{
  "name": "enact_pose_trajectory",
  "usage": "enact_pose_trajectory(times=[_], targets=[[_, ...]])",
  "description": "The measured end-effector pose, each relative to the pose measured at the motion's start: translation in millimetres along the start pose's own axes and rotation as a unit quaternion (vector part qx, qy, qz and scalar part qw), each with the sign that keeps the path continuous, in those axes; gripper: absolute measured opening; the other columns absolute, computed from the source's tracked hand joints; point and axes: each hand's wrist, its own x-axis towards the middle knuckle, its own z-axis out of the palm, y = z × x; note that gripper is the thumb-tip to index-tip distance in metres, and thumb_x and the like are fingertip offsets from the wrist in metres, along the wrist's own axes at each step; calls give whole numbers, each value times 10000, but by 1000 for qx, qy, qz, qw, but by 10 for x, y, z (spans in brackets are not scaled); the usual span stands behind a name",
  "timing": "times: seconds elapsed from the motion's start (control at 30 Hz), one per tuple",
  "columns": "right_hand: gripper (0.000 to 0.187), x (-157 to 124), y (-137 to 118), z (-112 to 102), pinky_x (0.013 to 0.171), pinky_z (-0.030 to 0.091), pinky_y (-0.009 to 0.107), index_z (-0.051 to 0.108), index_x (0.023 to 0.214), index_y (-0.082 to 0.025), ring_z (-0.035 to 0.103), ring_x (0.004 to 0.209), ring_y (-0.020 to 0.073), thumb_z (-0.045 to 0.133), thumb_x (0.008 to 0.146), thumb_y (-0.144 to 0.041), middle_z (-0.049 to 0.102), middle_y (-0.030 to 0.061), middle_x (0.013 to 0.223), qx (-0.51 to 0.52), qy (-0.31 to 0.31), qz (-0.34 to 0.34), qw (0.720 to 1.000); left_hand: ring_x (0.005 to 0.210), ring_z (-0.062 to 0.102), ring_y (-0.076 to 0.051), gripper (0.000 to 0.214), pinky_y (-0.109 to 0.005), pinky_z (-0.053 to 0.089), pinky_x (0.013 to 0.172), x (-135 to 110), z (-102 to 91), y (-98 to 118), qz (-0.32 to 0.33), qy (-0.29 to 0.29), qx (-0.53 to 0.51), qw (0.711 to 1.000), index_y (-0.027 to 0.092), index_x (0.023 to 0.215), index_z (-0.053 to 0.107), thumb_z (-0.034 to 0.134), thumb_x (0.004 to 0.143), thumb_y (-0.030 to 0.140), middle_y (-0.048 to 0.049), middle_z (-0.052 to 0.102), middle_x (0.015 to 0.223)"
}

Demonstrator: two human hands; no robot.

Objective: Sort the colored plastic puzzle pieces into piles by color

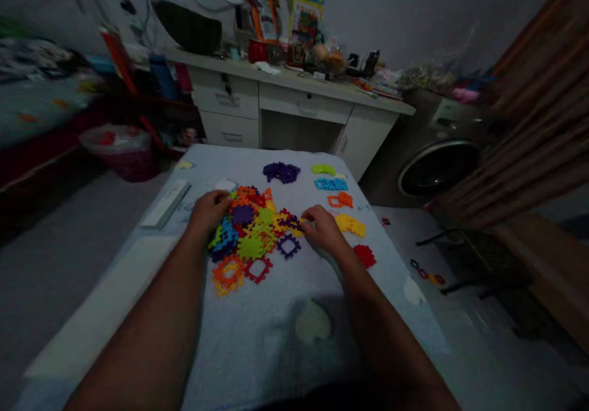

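Observation:
A heap of toothed plastic building tiles (pixel 251 248) lies mid-table in several colours, some solid and some open frames. My left hand (pixel 209 213) is at the heap's left edge, fingers curled against the tiles; what they grip is hidden. On the right side my right hand (pixel 322 230) pinches a purple tile (pixel 289 221) at the heap's edge. Just below it lies a purple frame tile (pixel 289 246). Sorted by colour beyond the heap are purple tiles (pixel 281 172), green tiles (pixel 323 169), blue tiles (pixel 331 184), orange tiles (pixel 340 200), yellow tiles (pixel 351 224) and red tiles (pixel 364 256).
A long white box (pixel 165 203) lies along the left side of the cloth-covered table (pixel 257 343). Behind stands a cluttered white desk (pixel 230 109), with a washing machine (pixel 437 147) at right. Several tiles (pixel 427 274) are on the floor near a stool (pixel 483 257).

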Motion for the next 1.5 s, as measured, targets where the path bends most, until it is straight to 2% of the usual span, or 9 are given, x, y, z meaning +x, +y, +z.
enact_pose_trajectory(times=[0.13, 0.27, 0.53, 0.67, 0.8, 0.97, 1.13, 1.37, 1.5], targets=[[334, -26, -64, 212, 1005, 367, 403, 607, 1176, -182, 487, 1146, 256, 578, 846, -225, 606, 100, 1230, -24, 11, 10, 1000, 997, 652, -250, 450, -331, 496, 898, 19, 8, -31, 10, 5, 3, 1000, 144, 1066, 698, 538, 739, 409, -98, 721, 1070], [433, -58, -61, 253, 1032, 340, 441, 569, 1269, -198, 456, 1199, 282, 559, 836, -192, 586, 101, 1306, -24, 3, 26, 999, 955, 660, -239, 450, -317, 509, 851, 49, 28, -121, 14, 5, -10, 1000, 154, 1069, 698, 537, 745, 422, -88, 730, 1036], [485, -87, -8, 225, 982, 408, 361, 572, 1250, -183, 517, 1075, 215, 536, 778, -76, 558, 99, 1149, 32, 15, 23, 999, 937, 661, -234, 448, -324, 501, 862, 69, 38, -187, 19, 11, -6, 1000, 163, 1085, 702, 541, 756, 421, -84, 728, 1063], [463, -93, 28, 212, 834, 454, 303, 578, 1190, -189, 548, 861, 160, 569, 741, -79, 569, 51, 1041, 103, 31, 31, 994, 941, 661, -238, 451, -328, 499, 871, 79, 28, -190, 18, 10, -1, 1000, 164, 1092, 701, 540, 760, 423, -86, 729, 1064], [355, -107, 65, 176, 672, 425, 256, 593, 1092, -196, 516, 681, 127, 575, 743, -134, 572, -23, 821, 175, 43, 58, 982, 952, 659, -245, 434, -333, 497, 879, 89, 33, -204, 15, 14, 4, 1000, 178, 1074, 706, 552, 757, 431, -79, 729, 1069], [162, -106, 115, 90, 687, 399, 255, 640, 908, -198, 525, 713, 137, 576, 759, -196, 613, -18, 779, 145, 105, 60, 982, 952, 661, -244, 434, -331, 499, 875, 92, 45, -215, 17, 15, -3, 1000, 177, 1073, 705, 546, 759, 430, -79, 731, 1048], [168, -101, 266, -99, 711, 411, 276, 666, 879, -193, 537, 709, 152, 562, 763, -256, 667, 16, 832, 132, 174, 69, 973, 956, 659, -243, 436, -330, 499, 870, 95, 48, -216, 23, 9, -4, 1000, 170, 1069, 703, 541, 763, 435, -82, 730, 1038], [249, -251, 715, -524, 670, 414, 288, 680, 879, -171, 500, 611, 150, 556, 738, -336, 687, 48, 828, 61, 336, 169, 924, 970, 657, -245, 438, -340, 491, 898, 92, 42, -182, 13, 12, 1, 1000, 173, 1087, 703, 544, 758, 414, -79, 726, 1062], [235, -361, 997, -595, 684, 422, 301, 668, 861, -166, 539, 641, 171, 520, 724, -286, 691, 70, 843, 7, 356, 232, 905, 962, 657, -241, 428, -332, 494, 885, 83, 39, -176, 13, 14, -4, 1000, 182, 1074, 704, 543, 757, 420, -71, 727, 1051]])
